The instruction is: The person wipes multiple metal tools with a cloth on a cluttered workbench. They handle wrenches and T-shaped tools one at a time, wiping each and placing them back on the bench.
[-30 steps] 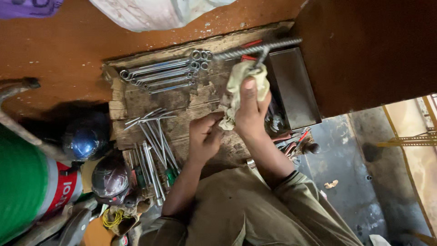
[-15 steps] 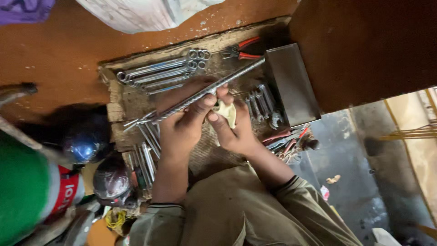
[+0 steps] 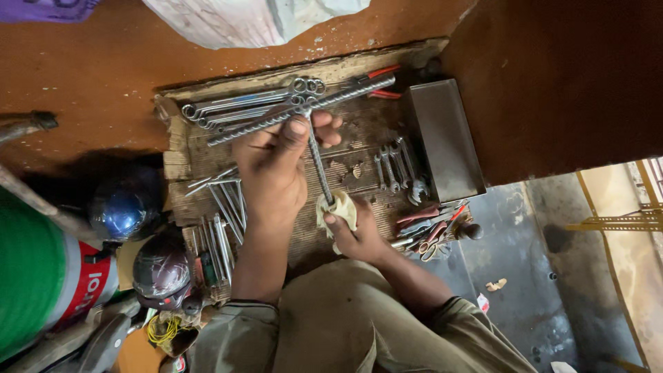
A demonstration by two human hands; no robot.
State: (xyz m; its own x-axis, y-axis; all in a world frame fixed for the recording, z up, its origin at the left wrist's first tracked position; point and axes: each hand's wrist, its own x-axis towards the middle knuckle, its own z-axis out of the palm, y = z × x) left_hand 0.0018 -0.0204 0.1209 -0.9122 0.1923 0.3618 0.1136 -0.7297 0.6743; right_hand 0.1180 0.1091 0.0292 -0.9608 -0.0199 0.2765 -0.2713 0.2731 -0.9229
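Closest to the person's knees, at the lower left, a green drum (image 3: pixel 27 276) with a red-and-white label band lies on its side, and just beside it sit a dark helmet (image 3: pixel 160 271) and, a little farther on, a shiny blue helmet (image 3: pixel 124 211). Above the lap, the right hand (image 3: pixel 356 235) is clenched round a pale yellow rag (image 3: pixel 340 211), its fingers curled upward and pinching the cloth about the lower end of a slim wrench (image 3: pixel 319 162). The left hand (image 3: pixel 273 173) reaches farther out, palm down and forearm straight, with thumb and fingers grasping the upper part of the same wrench, which stands nearly upright between the two hands over a worn wooden board (image 3: pixel 176 155). On that board loose spanners (image 3: pixel 221 207) lie to the left of the hands, and a few short spanners (image 3: pixel 394 162) to the right, near red-handled pliers (image 3: pixel 431 224). A grey metal tray (image 3: pixel 445 141) rests along the board's right edge. Beyond the left hand a long threaded bar (image 3: pixel 359 90) lies slantwise across a row of ring spanners (image 3: pixel 235 107). Farthest off, on the reddish floor, a white sack (image 3: pixel 248 17) fills the top edge, with a purple scrap (image 3: pixel 41 8) in the corner.
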